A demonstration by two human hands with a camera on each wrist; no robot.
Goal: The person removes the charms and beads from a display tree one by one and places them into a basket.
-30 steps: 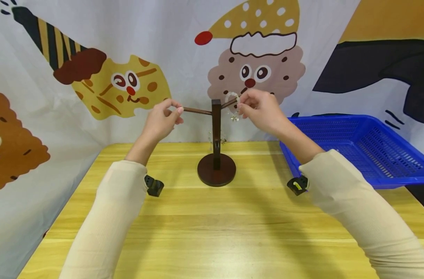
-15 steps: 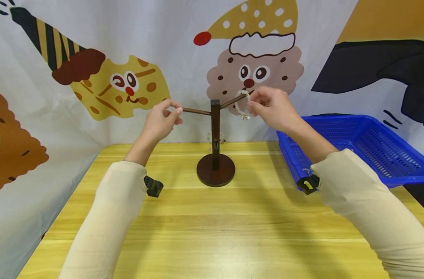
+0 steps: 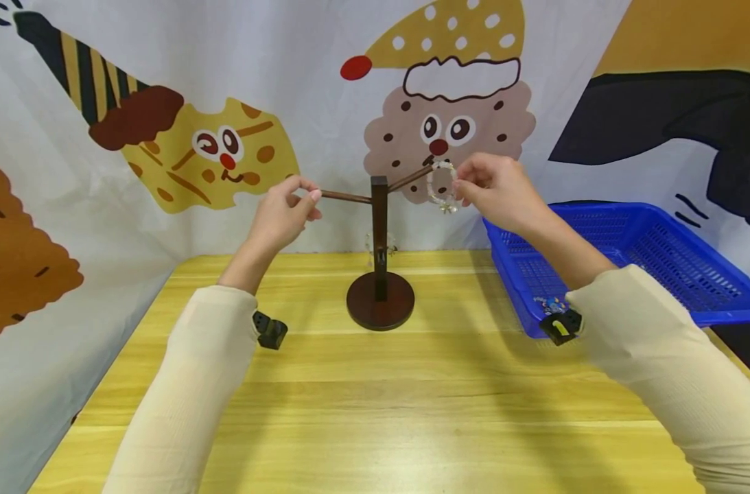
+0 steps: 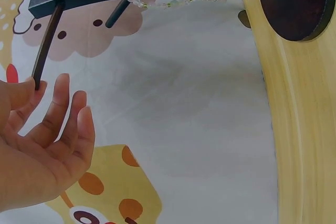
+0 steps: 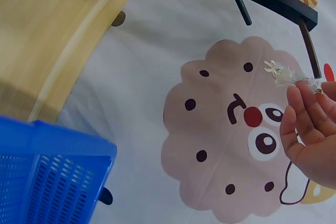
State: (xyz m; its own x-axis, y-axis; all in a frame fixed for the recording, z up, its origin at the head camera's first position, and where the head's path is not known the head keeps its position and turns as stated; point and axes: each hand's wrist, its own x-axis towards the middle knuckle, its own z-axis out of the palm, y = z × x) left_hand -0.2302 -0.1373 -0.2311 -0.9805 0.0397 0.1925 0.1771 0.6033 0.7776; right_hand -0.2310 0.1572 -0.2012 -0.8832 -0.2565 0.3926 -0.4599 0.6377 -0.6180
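A dark wooden stand [image 3: 379, 230] with a round base has two rods slanting up from its post. My left hand [image 3: 285, 216] pinches the end of the left rod [image 4: 48, 48] between thumb and forefinger, the other fingers loosely bent. At the tip of the right rod [image 3: 408, 180], my right hand [image 3: 498, 193] pinches a clear beaded bracelet [image 3: 447, 207] with a small flower-like charm. In the right wrist view the bracelet [image 5: 283, 74] lies right at the rod's end. Another beaded bracelet [image 4: 173, 3] hangs on a short lower peg [image 4: 117, 13].
A blue plastic basket [image 3: 733, 317] stands at the right, under my right forearm. Small colourful items [image 3: 550, 305] show in its near corner. A patterned cloth [image 3: 331, 123] hangs behind the wooden table [image 3: 362, 391].
My right hand has drawn the bracelet outward along the right rod to its tip, moving right. My left hand keeps its pinch on the left rod.
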